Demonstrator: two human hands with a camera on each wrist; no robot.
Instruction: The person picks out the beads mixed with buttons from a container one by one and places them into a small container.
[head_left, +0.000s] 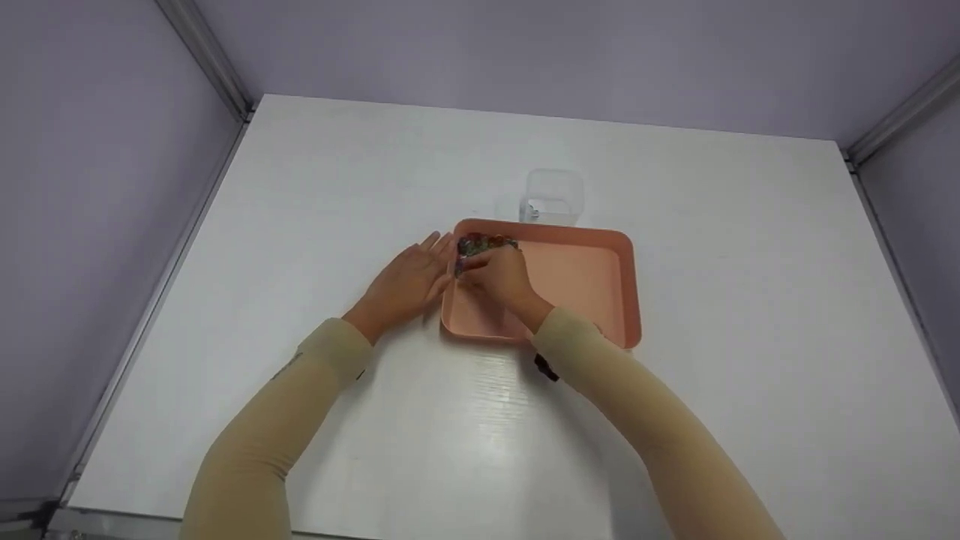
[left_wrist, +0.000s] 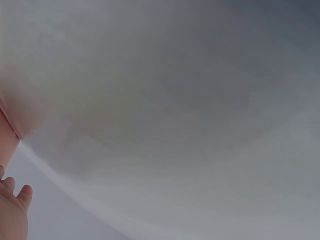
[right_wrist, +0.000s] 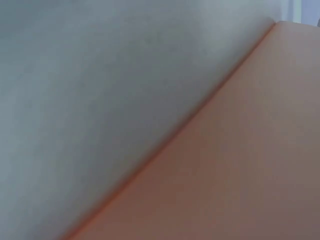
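Note:
A pink tray (head_left: 634, 300) lies on the white table (head_left: 315, 187). A small heap of coloured pieces (head_left: 486, 242) sits in its far left corner. My right hand (head_left: 496, 274) reaches into the tray, its fingers curled down onto the near side of the heap and pinching some pieces. My left hand (head_left: 409, 279) lies flat with straight fingers against the outside of the tray's left wall. The left wrist view shows only fingertips (left_wrist: 14, 207) and blurred table. Only the tray's pink surface (right_wrist: 230, 165) and its edge beside the table appear in the right wrist view.
A clear plastic container (head_left: 553, 196) stands just behind the tray's far edge. Purple walls with metal corner rails (head_left: 206, 60) enclose the table on the left, back and right. The table's front edge is close to my body.

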